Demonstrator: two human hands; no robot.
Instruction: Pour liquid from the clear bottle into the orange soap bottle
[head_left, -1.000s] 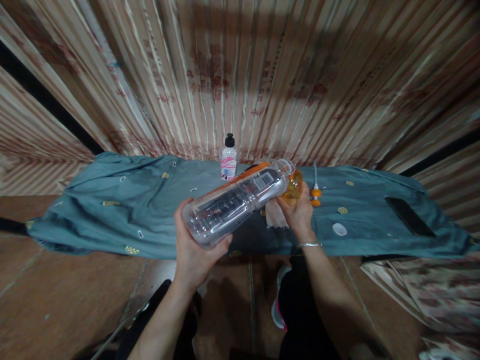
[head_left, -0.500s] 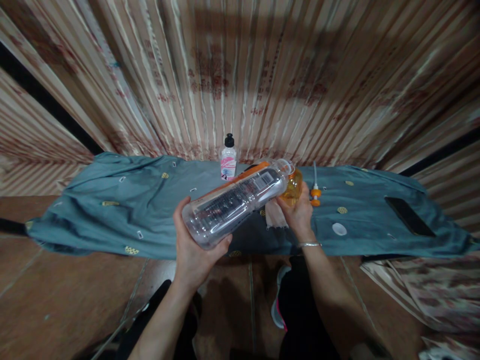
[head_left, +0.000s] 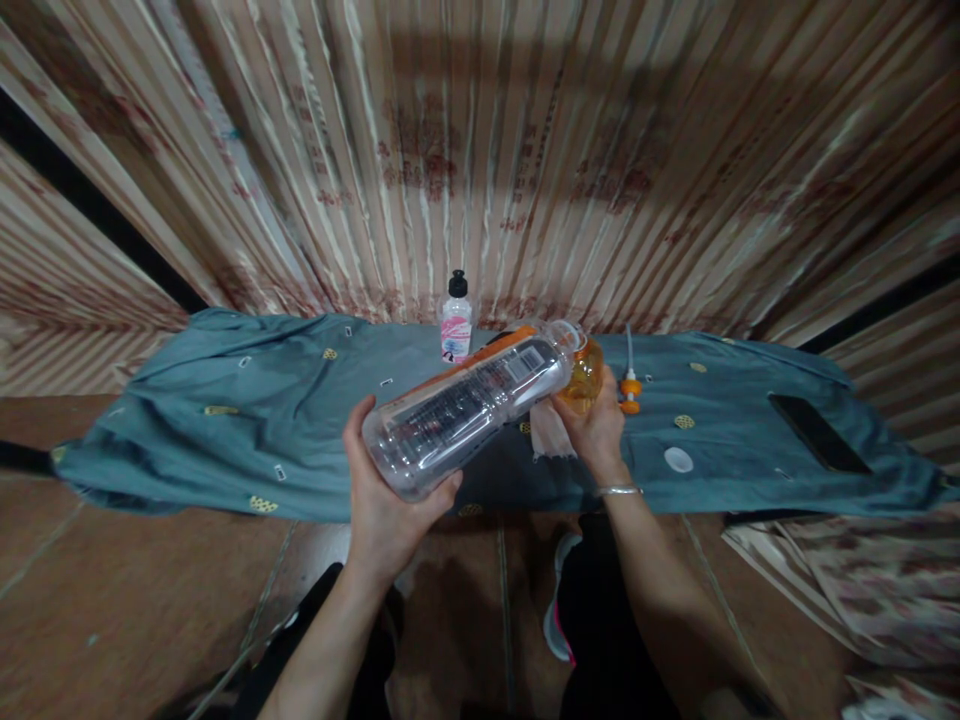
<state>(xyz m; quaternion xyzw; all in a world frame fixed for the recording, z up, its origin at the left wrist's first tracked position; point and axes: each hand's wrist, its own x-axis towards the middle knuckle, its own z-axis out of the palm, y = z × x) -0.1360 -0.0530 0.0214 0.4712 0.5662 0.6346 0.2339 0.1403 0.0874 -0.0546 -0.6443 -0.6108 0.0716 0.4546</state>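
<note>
Tilted, with its neck to the upper right, a large clear plastic bottle [head_left: 450,425] has a dark printed label and a barcode. My left hand [head_left: 390,510] is wrapped round its base end. My right hand [head_left: 596,430] grips a smaller orange see-through bottle [head_left: 583,380]. The clear bottle's mouth is at the top of the orange one; whether they touch I cannot tell. Behind the clear bottle an orange edge shows, mostly hidden. An orange pump head with a tube [head_left: 630,390] lies right of my right hand, and a white cap [head_left: 679,459] nearer me.
A small bottle with a black cap and pink label [head_left: 456,325] stands at the back of the green cloth [head_left: 172,430]. A whitish cloth or tissue [head_left: 553,430] lies under the bottles. A black phone [head_left: 817,432] lies at the right. Patterned curtains [head_left: 480,150] hang behind.
Hardly anything differs. Both hands hold the same two bottles in nearly the same tilted pose, with only a very slight shift of the view.
</note>
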